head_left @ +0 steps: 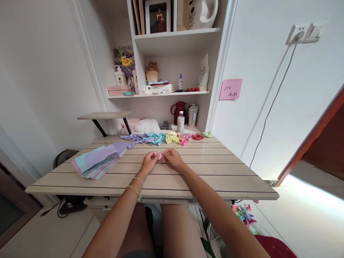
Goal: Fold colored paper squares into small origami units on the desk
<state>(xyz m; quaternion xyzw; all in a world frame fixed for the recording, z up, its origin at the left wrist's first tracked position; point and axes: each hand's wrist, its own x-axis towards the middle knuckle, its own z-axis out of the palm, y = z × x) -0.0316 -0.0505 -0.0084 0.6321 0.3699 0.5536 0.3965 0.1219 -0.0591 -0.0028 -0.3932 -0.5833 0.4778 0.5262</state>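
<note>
A small folded piece of pink paper is held just above the middle of the table. My left hand pinches its left side, while the fingers of my right hand close on its right side. Fingers hide part of the paper, so its exact folded shape cannot be made out. Beyond my hands lies a row of folded paper pieces: purple, blue, yellow, pink, red and light green.
A fanned stack of coloured paper sheets lies on the left of the slatted table. Behind the row stand a bottle, a dark red jug and a tumbler. A small raised shelf stands at the back left.
</note>
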